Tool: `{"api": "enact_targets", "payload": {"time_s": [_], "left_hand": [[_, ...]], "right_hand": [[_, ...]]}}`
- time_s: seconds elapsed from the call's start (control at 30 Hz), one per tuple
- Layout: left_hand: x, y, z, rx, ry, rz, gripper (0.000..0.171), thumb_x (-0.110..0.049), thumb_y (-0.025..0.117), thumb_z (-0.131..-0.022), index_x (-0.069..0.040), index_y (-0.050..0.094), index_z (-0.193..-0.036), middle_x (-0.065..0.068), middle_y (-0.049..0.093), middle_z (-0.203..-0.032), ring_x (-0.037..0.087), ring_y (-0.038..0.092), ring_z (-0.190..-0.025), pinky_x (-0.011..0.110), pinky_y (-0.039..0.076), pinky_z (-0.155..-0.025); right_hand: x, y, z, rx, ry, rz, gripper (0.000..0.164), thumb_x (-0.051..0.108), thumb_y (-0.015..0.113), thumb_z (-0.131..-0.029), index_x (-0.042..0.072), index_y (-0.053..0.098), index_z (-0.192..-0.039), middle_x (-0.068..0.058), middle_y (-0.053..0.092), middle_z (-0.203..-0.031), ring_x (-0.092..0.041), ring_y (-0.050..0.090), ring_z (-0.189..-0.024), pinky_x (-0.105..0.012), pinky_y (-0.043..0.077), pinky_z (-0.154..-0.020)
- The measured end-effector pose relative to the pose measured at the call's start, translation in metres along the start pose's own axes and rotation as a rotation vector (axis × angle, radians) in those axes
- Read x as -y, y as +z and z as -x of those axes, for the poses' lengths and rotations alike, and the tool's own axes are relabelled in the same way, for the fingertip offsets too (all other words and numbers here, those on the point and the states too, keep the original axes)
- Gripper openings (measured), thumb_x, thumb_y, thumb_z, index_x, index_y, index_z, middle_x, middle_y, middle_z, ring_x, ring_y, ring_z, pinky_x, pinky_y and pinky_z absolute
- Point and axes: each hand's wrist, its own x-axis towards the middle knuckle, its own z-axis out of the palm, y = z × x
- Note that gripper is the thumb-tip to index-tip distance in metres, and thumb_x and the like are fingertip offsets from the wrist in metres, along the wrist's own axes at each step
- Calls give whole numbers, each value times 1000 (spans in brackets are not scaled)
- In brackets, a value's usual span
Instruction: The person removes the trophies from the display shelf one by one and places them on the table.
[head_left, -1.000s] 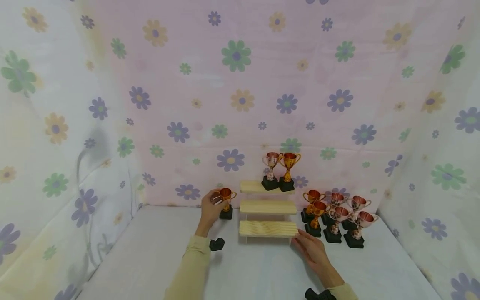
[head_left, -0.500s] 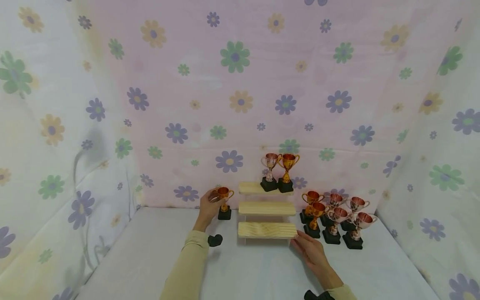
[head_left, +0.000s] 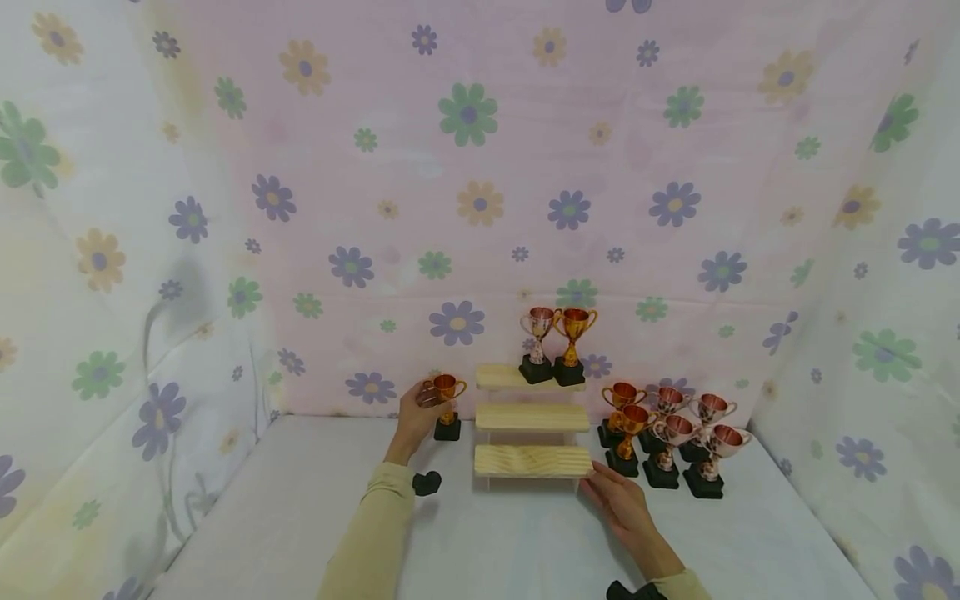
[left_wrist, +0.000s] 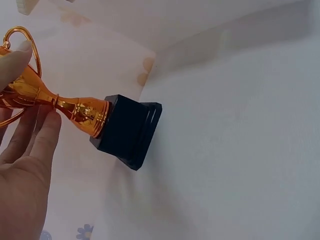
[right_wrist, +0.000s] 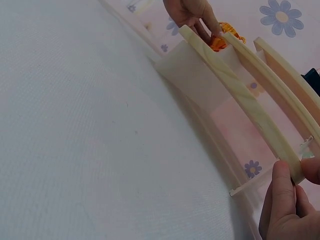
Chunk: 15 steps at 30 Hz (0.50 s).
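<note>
My left hand [head_left: 415,419] holds a small gold trophy cup [head_left: 447,427] upright left of a three-step wooden display stand [head_left: 532,461]. In the left wrist view, its thumb lies on the cup beside a handle and the fingers reach under the bowl; the black base [left_wrist: 125,130] is close over the white table. My right hand [head_left: 621,506] pinches the right end of the lowest step between thumb and fingers, as the right wrist view shows. On the top step's right half stand a silvery-pink trophy [head_left: 537,343] and a gold trophy [head_left: 572,345], side by side.
Right of the stand, beyond my right hand, several trophies cluster on the table [head_left: 525,550]: gold ones [head_left: 627,429] at left, silvery-pink ones [head_left: 711,458] at right. A flowered cloth backdrop [head_left: 397,200] closes off the back and sides.
The view has shifted slightly, moving everything a little left in the frame. Both hands keep their holds, and the trophy stays beside the stand.
</note>
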Motion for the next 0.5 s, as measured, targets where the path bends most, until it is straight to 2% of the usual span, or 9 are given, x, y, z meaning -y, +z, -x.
{"api": "enact_targets", "payload": {"time_s": [0.1, 0.27, 0.4, 0.5], "left_hand": [[3, -3, 3, 12, -8, -15, 56, -1, 77, -88, 5, 52, -137, 29, 60, -131, 43, 59, -122, 43, 56, -102], [9, -8, 13, -11, -71, -24, 61, 0, 79, -86, 5, 51, -140, 31, 61, -131, 44, 59, -123, 48, 54, -104], [12, -10, 26, -82, -145, -36, 54, -2, 76, -88, 5, 55, -137, 31, 62, -130, 43, 60, -121, 48, 55, -102], [15, -11, 36, -130, -188, -54, 44, -3, 72, -91, 8, 59, -131, 31, 65, -125, 39, 66, -111, 42, 60, -93]], "right_hand": [[-1, 1, 1, 0, 2, 1, 58, 9, 56, -105, -14, 30, -152, -36, 31, -156, -9, 66, -104, -31, 54, -102], [0, 1, 1, -7, 6, -13, 58, 8, 57, -104, -14, 32, -151, -34, 33, -157, -8, 67, -101, -30, 55, -100], [0, 1, 2, -9, 0, -8, 56, 6, 57, -103, -14, 34, -150, -33, 35, -156, -8, 67, -100, -29, 56, -99], [0, 1, 1, -11, -6, 2, 55, 5, 58, -103, -14, 35, -150, -33, 38, -154, -8, 67, -100, -28, 57, -98]]}}
